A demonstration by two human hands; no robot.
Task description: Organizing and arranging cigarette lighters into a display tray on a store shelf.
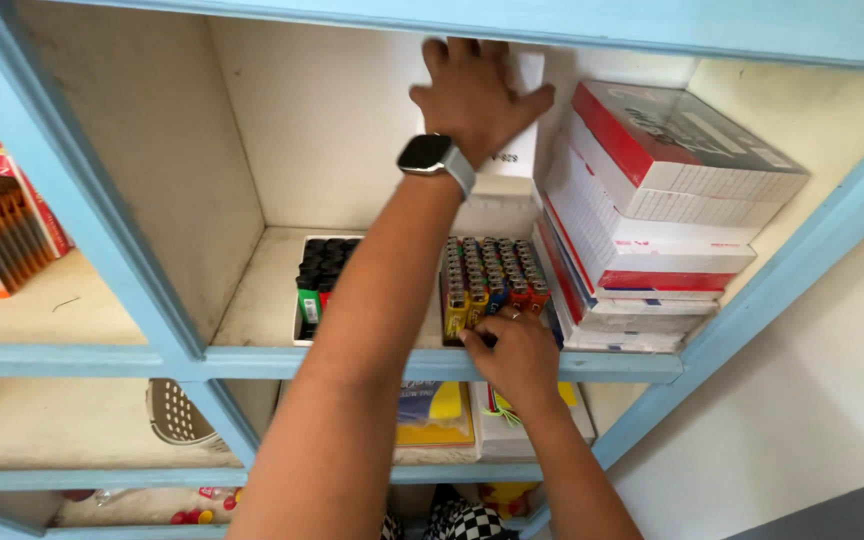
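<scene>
Blue-framed shelf [432, 365]: my left hand [474, 95] lies flat, fingers spread, on upright white box [512, 150] at the back. Right hand [514, 355] pinches the front edge of the lighter tray [490, 283], directly ahead of it, long axis front-to-back.

Painted wooden shelf frame [432, 365] at the frame's centre looks matt blue, the stacked cartons [642, 200] at right glossy cardboard, the lighters [492, 275] shiny coloured plastic.
</scene>
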